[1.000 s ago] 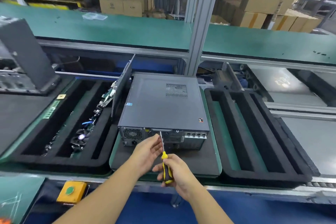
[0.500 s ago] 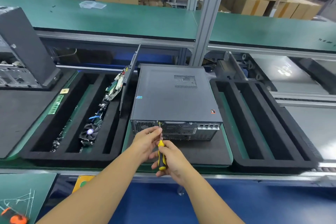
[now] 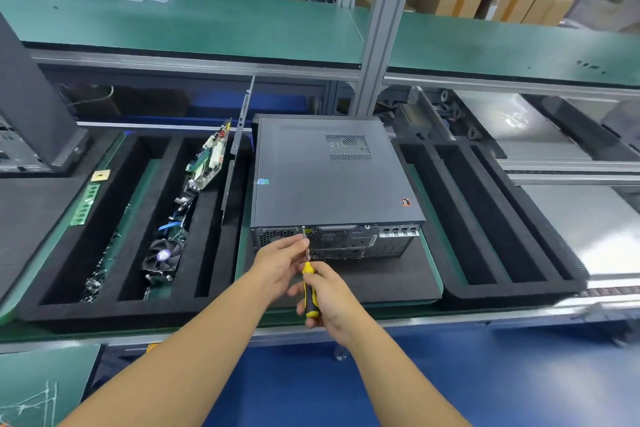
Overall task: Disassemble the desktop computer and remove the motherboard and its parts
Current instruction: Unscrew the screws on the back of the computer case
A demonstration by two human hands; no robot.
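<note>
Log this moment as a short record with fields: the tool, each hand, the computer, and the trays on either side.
tool: yellow-and-black screwdriver, tip at the top edge of the computer's rear panel
left hand: pinches the shaft near the tip
right hand: grips the handle
computer case: lies flat on a black mat, cover on
left foam tray: holds a fan and a circuit board
right foam tray: beside the mat, long slots
</note>
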